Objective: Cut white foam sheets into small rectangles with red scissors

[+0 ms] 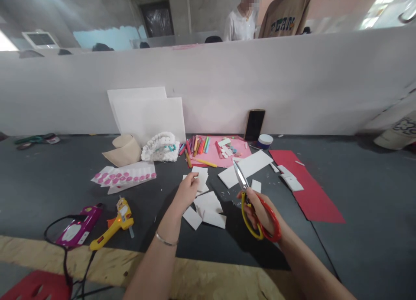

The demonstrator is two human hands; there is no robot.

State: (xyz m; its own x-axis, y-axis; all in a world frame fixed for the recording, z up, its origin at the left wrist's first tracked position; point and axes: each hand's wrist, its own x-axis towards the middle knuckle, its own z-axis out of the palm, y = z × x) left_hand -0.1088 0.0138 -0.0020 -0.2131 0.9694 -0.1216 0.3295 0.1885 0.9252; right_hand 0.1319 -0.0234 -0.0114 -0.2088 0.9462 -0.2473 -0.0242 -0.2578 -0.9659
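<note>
My right hand (256,209) grips a pair of scissors (241,176) with one red and one yellow handle. Their blades point up and away, close together, over the near end of a long white foam board strip (256,165). My left hand (187,190) is closed at a small white foam board piece (202,175), fingers curled at its edge; the fingertips are partly hidden. Just below it, several cut white pieces (208,202) lie loosely overlapped on the dark table. A smaller white piece (256,186) lies by the scissors.
A yellow glue gun (118,222) and a purple power box (79,226) with cables lie at left. Markers (198,145) rest on pink paper (238,149); red card (313,191) is at right. A phone (255,124) leans on the white partition (214,87). Two people stand beyond.
</note>
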